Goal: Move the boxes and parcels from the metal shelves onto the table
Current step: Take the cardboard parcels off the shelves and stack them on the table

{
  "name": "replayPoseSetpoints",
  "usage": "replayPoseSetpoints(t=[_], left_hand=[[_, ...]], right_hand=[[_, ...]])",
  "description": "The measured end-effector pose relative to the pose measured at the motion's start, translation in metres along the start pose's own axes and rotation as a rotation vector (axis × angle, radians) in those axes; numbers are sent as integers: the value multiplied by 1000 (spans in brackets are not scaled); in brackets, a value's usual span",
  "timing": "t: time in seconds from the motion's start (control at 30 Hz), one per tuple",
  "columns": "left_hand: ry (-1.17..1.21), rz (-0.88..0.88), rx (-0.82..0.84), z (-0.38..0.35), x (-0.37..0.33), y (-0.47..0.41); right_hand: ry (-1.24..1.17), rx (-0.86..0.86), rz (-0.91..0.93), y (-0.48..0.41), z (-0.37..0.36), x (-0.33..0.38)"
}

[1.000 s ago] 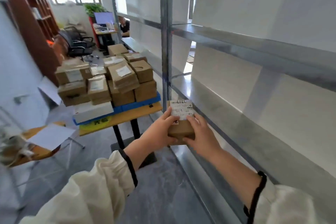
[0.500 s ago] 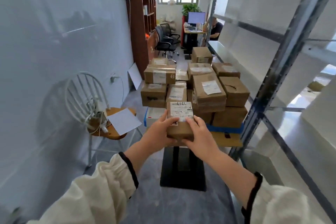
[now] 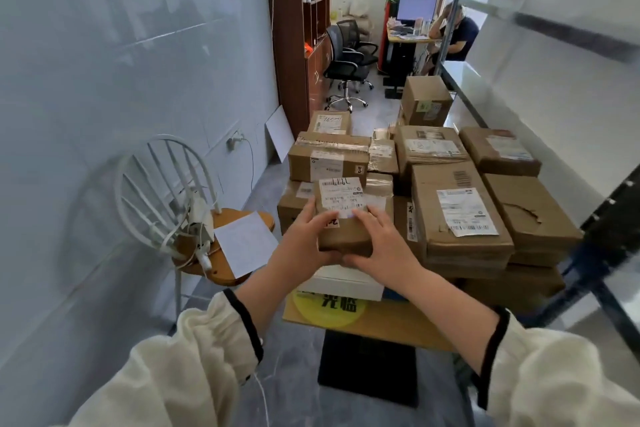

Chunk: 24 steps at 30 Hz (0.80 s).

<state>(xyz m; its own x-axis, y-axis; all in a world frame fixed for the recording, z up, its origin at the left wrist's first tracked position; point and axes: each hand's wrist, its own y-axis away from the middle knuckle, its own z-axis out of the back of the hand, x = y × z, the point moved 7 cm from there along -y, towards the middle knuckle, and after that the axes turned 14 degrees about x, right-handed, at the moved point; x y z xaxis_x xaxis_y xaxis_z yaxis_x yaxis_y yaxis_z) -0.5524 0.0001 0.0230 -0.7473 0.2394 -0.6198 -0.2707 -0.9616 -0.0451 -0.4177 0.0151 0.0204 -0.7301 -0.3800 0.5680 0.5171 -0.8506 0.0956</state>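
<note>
A small brown box [image 3: 346, 234] with a white label on top is held out in front of me. My left hand [image 3: 306, 236] grips its left side and my right hand [image 3: 379, 241] grips its right side, thumbs on top. The box hangs just above a flat white parcel [image 3: 346, 284] at the near left edge of the wooden table [image 3: 381, 326]. Several taped cardboard boxes [image 3: 457, 215] are stacked on that table behind it. The metal shelves [image 3: 588, 253] run along the right, their near levels bare.
A white chair [image 3: 173, 191] with a wooden seat, cables and a paper sheet stands at the left by the wall. Grey floor lies between chair and table. Far back are office chairs [image 3: 349, 62], a brown cabinet [image 3: 298, 28] and a person at a desk [image 3: 453, 33].
My view has swung left from the shelves to face the table. Both hands have carried the small box closer, and it is now over the table's near edge.
</note>
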Motion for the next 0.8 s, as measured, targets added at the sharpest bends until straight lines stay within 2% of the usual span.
replayPoseSetpoints(t=[0.17,0.33,0.53,0.7,0.8], left_hand=[[57,153,-214,17,22,-38],[159,247,-257,24,41,-65],[138,316,-178,17,54,-72],[81,294,-111,19,49,-73],[-225,228,-52,41,50,-72]], right_hand=[[13,146,86,-76,28,5],[120,239,146,-136,43,5],[170,337,195,-163,34,-5],[316,298,225,-168,41,-7],[497,215,260,-164,51,-7]])
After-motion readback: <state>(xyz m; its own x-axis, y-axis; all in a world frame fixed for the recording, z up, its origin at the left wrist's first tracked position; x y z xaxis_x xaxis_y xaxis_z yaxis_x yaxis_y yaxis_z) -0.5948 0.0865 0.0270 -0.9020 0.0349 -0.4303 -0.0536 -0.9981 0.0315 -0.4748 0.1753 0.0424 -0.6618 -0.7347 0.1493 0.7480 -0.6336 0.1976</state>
